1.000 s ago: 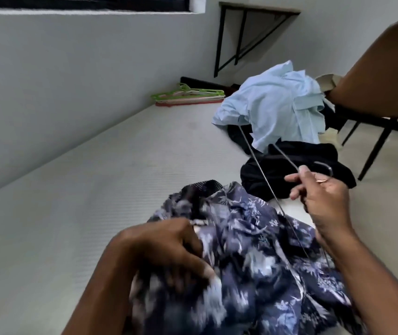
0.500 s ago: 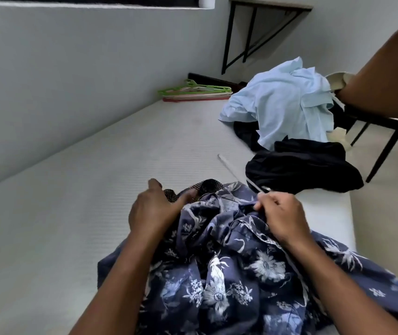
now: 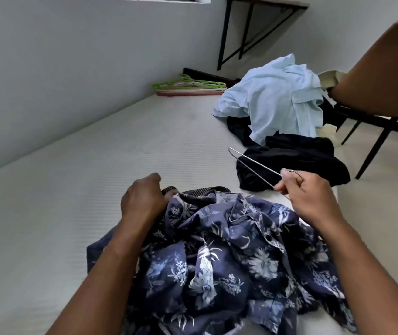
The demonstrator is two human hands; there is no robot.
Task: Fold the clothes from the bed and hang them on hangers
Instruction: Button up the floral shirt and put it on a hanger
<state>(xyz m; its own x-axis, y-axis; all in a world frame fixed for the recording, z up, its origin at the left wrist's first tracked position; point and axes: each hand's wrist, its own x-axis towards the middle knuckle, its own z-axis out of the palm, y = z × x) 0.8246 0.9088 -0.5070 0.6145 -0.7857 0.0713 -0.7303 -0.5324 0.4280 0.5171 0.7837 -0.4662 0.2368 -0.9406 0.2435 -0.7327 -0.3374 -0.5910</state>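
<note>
Head view: floral shirt lies bunched on the near end of the bed, between the person's forearms. Left hand has its fingers curled into the fabric at the dark collar edge and grips it, likely to keep the neck opening taut and easy to find. Right hand pinches a thin wire hanger near its hook, with thumb and fingertips closed on the wire. The hanger's long end juts away over the mattress, clear of the cloth. Held so, it looks ready to slide into the collar, so the step in hand is probably threading the hanger into this shirt. Farther along the bed a light blue shirt is heaped on dark cloth. A black garment lies just beside it, near the right hand; both are unfolded. A stack of plastic hangers rests by the wall at the far end, well apart from the hands. A brown chair stands beside the bed on the right.
</note>
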